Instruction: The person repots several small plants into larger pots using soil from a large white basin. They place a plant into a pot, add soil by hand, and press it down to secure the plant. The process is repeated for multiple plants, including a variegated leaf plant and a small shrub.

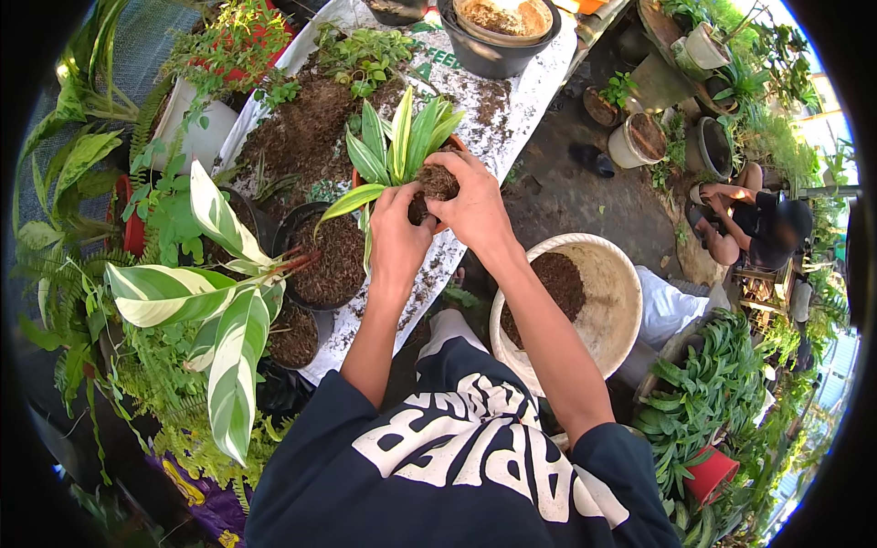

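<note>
A striped plant point(401, 140) with long green and cream leaves stands in a terracotta-coloured pot point(458, 142), whose rim is mostly hidden. My right hand point(474, 198) grips a brown clump of potting mix point(438, 183) over the near side of this pot. Close against it, my left hand point(399, 236) is curled at the base of the leaves. Dark potting mix point(416, 208) shows between its thumb and fingers, but whether it is held or lies in the pot is unclear. One yellow-green leaf point(351, 204) arches out past the left hand.
Left of my hands, a variegated plant point(229, 301) leans from a black pot point(325, 270). Loose soil point(294, 127) covers part of the white sack point(531, 92). A large pale tub point(610, 308) holds soil at my right. A person point(760, 226) sits farther right.
</note>
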A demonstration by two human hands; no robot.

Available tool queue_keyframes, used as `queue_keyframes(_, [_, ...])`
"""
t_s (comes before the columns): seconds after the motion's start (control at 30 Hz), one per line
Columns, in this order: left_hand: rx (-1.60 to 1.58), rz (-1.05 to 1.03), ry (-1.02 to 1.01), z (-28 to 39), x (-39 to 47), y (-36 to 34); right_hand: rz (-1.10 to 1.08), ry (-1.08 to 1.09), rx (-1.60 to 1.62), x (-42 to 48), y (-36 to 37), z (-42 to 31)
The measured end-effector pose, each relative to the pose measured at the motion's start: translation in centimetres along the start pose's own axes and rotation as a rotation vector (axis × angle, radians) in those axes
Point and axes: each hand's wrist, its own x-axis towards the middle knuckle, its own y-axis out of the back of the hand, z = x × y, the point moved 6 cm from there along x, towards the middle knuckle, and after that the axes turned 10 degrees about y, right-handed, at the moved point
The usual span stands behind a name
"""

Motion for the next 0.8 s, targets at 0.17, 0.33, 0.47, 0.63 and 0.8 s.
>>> queue_keyframes(0.17, [-0.049, 0.013, 0.013, 0.5, -0.4, 0.6, -0.083, 0.119, -0.195, -0.1, -0.1, -1.5])
queue_keyframes(0.33, [-0.106, 0.018, 0.005, 0.6, -0.7, 0.8, -0.206, 0.069, -0.272, -0.3, -0.2, -1.9])
queue_keyframes(0.47, [-0.083, -0.093, -0.03, -0.2, -1.0, 0.4, -0.268, 0.137, -0.098, -0.1, 0.1, -1.6])
queue_keyframes(0.63, [-0.121, -0.119, -0.023, 1.0, -1.1, 0.3, -0.288, 0.119, -0.093, -1.0, -0.3, -0.8])
queue_keyframes(0.8, [-0.118, -0.083, -0.014, 0.6, -1.5, 0.0, -0.29, 0.119, -0.149, -1.6, -0.1, -1.7])
